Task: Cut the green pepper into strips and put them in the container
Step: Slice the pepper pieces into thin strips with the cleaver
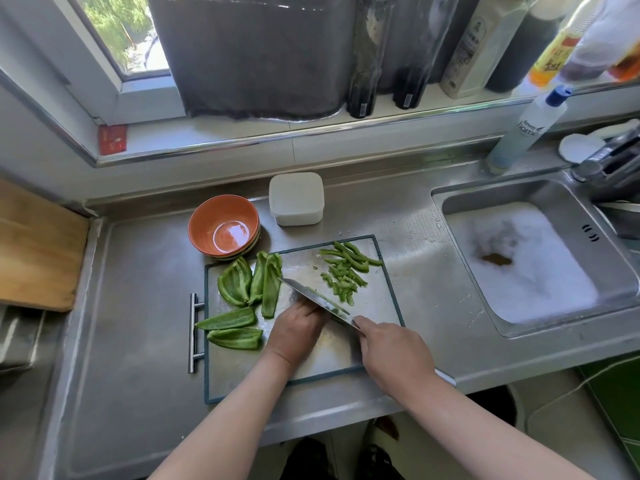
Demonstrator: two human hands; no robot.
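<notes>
Green at both ends of the steel cutting board (381, 306) — broad uncut pepper pieces (249, 285) at centre left of the frame, finished strips (343, 271) heaped toward the board's upper right. Grips the knife (311, 299) in the right hand (391, 351), fingers wrapped round the handle, blade slanting from lower right up to upper left, tip just beside the nearest uncut piece. Sets the left hand (294, 327) against the blade's left face, knuckles up, fingertips tucked under and hidden — cannot tell whether anything is pinched beneath. Looks like mid-slicing, one thin sliver clinging to the blade. Next piece just left of and above the left hand, long axis near-vertical in the frame, crossing the blade's line at an angle; nearer the left hand, so probably a left-hand reach and a pull rightward under the edge. White lidded container (296, 199) at upper centre beyond the board, lid on, well apart from the strips; orange bowl (223, 225) just left of it.
</notes>
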